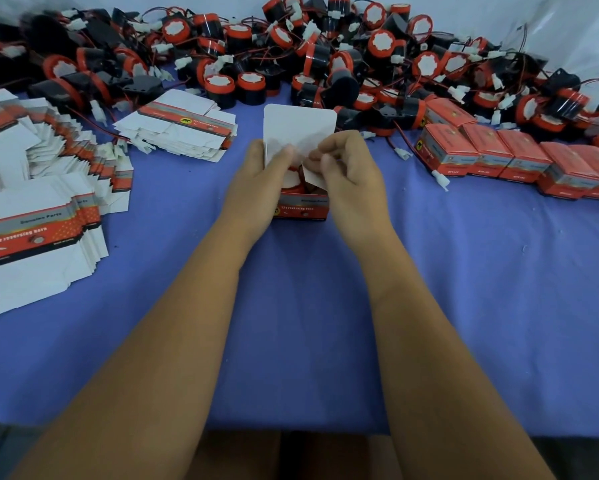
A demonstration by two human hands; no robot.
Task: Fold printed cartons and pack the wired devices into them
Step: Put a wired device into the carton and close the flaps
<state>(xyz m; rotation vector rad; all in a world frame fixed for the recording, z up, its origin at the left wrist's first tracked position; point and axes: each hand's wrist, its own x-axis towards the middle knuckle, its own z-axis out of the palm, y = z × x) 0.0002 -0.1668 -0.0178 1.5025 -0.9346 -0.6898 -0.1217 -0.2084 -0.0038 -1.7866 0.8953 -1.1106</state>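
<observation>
A small red printed carton [303, 207] stands upright on the blue cloth at the middle, its white top flap [300, 124] raised. Inside it shows a red and white wired device [293, 181], mostly hidden. My left hand [256, 181] grips the carton's left side, fingers curled over the top edge. My right hand [350, 174] pinches a white side flap [313, 176] over the opening.
A big heap of red and black wired devices [326, 53] runs along the back. Stacks of flat cartons [183, 126] lie at the left and back left. A row of closed red cartons [492, 154] stands at the right. Blue cloth [291, 306] lies bare near me.
</observation>
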